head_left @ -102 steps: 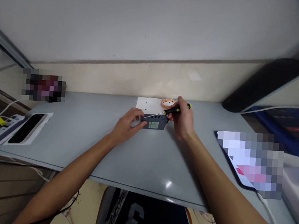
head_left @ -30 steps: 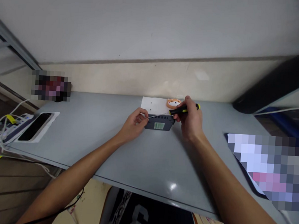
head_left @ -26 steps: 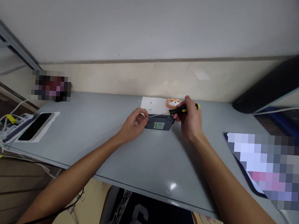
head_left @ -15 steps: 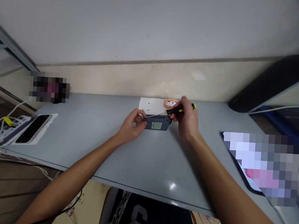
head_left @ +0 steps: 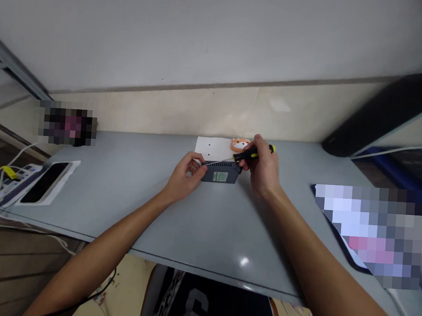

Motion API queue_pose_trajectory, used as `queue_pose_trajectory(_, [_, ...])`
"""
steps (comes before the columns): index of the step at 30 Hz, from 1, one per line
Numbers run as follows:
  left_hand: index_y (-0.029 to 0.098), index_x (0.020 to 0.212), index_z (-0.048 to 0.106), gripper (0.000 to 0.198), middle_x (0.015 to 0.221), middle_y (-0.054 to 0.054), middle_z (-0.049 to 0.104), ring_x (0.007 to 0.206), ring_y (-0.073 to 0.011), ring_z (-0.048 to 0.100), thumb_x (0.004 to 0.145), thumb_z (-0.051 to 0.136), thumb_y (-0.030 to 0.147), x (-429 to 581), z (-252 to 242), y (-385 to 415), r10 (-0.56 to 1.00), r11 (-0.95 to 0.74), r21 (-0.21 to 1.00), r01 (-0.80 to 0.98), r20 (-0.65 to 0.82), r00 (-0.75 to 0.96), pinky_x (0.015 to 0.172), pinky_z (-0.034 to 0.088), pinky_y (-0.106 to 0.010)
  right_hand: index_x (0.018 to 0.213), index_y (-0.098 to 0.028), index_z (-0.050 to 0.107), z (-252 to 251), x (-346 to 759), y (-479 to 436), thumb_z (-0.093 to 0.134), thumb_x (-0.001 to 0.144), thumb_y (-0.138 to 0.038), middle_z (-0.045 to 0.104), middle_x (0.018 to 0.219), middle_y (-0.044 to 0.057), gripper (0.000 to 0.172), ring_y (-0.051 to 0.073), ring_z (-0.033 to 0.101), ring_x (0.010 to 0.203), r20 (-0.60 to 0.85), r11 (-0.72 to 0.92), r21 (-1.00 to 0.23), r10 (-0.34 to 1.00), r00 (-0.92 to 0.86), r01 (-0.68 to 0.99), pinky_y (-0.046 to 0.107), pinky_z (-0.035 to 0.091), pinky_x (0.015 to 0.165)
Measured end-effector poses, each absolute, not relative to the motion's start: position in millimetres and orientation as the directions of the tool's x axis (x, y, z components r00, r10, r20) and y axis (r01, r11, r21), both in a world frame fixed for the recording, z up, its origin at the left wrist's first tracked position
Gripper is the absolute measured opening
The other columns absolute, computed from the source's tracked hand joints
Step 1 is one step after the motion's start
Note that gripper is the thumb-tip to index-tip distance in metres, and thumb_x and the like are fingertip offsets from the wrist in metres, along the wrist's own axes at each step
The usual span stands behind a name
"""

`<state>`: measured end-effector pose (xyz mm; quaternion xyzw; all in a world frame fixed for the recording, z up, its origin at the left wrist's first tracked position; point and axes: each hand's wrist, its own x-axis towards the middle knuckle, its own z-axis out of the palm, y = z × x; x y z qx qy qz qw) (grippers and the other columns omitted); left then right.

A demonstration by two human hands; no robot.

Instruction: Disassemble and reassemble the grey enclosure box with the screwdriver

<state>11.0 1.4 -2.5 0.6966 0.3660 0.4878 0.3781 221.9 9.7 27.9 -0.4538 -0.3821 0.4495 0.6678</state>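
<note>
A dark grey vented box (head_left: 220,174) with a pale label stands on the grey desk. My left hand (head_left: 186,175) is closed on its left end, thumb against the front and fingers around the upper corner. My right hand (head_left: 264,166) grips the black-and-yellow handle of a screwdriver (head_left: 247,154). The thin shaft slants down leftward along the box's top edge, and its tip lies by my left fingers; exact contact is too small to tell. Behind the box lie a white paper (head_left: 202,148) with small dark dots and an orange animal-faced item (head_left: 239,145).
On the left of the desk (head_left: 149,235) lie a phone (head_left: 47,183) on white paper and a power strip (head_left: 19,184) with tangled white cables. A tablet (head_left: 335,227), partly blurred out, lies at right. A black cylinder (head_left: 378,116) leans by the wall.
The left thumb has shifted slightly up the front of the box. The screwdriver and right hand keep nearly the same place; the whole view has moved a little.
</note>
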Motion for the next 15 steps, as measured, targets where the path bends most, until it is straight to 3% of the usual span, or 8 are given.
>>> queue_pose_trajectory(9, [0.022, 0.102, 0.059, 0.018, 0.097, -0.002, 0.057, 0.079, -0.0127, 0.051, 0.087, 0.066, 0.03, 11, 3, 6, 0.93, -0.18, 0.983, -0.027, 0.179, 0.321, 0.065, 0.042, -0.025, 0.07, -0.021, 0.061, 28, 223, 11, 0.066, 0.088, -0.059, 0.054, 0.052, -0.002, 0.042, 0.01, 0.051, 0.043, 0.093, 0.184, -0.946, 0.944, 0.317, -0.268, 0.026, 0.034, 0.042])
queue_pose_trajectory(15, [0.025, 0.104, 0.064, 0.018, 0.101, -0.004, 0.062, 0.081, -0.0158, 0.056, 0.088, 0.056, 0.027, 12, -3, 14, 0.916, -0.137, 0.99, 0.021, 0.118, 0.384, 0.066, 0.046, -0.028, 0.07, -0.023, 0.062, 29, 223, 11, 0.065, 0.088, -0.061, 0.053, 0.051, -0.001, 0.043, 0.011, 0.049, 0.044, 0.088, 0.172, -0.952, 0.946, 0.312, -0.252, 0.027, 0.034, 0.043])
